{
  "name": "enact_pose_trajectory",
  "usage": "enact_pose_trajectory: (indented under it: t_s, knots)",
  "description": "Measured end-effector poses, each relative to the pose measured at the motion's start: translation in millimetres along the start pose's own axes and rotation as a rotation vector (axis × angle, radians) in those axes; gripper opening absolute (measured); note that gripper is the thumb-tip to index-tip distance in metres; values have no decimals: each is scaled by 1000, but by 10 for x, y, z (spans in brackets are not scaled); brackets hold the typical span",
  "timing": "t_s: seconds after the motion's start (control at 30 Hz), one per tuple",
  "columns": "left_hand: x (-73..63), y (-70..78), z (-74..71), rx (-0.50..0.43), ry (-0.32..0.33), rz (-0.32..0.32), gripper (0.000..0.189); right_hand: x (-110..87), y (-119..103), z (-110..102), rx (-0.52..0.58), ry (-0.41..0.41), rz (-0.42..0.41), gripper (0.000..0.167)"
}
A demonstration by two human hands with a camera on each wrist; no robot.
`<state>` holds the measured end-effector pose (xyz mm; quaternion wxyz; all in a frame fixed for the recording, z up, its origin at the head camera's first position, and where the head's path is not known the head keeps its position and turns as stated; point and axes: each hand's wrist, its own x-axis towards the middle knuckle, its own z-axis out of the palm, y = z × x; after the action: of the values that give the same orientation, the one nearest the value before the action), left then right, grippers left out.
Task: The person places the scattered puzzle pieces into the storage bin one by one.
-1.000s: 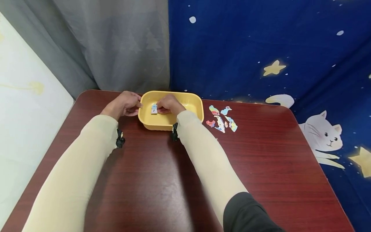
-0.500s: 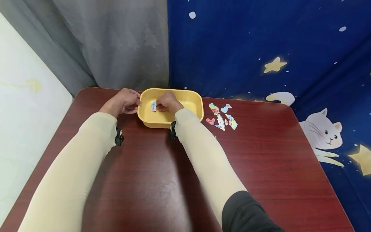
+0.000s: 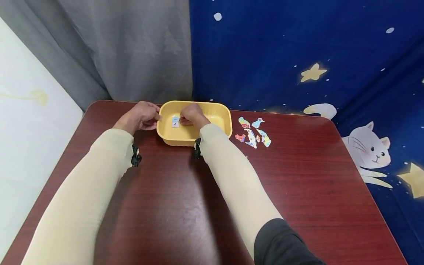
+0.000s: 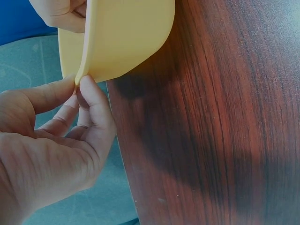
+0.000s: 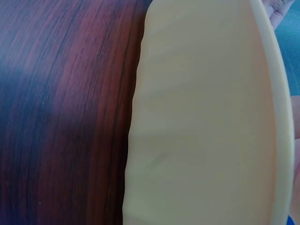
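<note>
A yellow plastic basin (image 3: 177, 142) stands near the table's back edge. My left hand (image 3: 144, 115) pinches its left rim between thumb and forefinger, plain in the left wrist view (image 4: 61, 131). My right hand (image 3: 193, 114) reaches inside the basin with curled fingers. A sliver of a small light-blue piece (image 3: 180, 118) shows at its fingertips, mostly hidden by them. Just left of those fingers, a small blue-and-white piece (image 3: 175, 122) with a dark mark lies flat on the basin floor. In the right wrist view the basin wall (image 5: 201, 112) hides most of that hand.
Several colourful, irregular flat pieces (image 3: 251, 137) lie on the dark red wooden table (image 3: 314, 176) right of the basin. A grey curtain (image 3: 142, 51) and a blue star-patterned curtain (image 3: 265, 55) hang close behind the back edge. A white wall (image 3: 29, 121) is at the left.
The blue-and-white piece has straightened slightly, and a narrow gap now shows between it and my right fingertips. My left hand keeps its hold on the rim. The head view has shifted a little.
</note>
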<state>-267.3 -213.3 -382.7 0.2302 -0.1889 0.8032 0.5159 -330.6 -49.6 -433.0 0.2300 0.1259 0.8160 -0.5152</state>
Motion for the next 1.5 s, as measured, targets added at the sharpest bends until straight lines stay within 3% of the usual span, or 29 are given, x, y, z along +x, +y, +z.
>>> enact_pose_trajectory:
  t_s: [0.7, 0.97, 1.17, 1.5]
  knots:
    - [-38, 27, 21, 3, 0, 4, 40, -118, 22, -40, 96, -23, -16, 9]
    - [-36, 15, 18, 6, -1, 3, 40, -202, -11, -94, 55, -29, -42, 16]
    - [-55, 5, 21, 12, 2, 10, 41, -269, -36, -244, 26, -29, -87, 16]
    - [-54, -6, 12, 28, -8, 16, 43, -466, -1, -591, 63, -164, -158, 32]
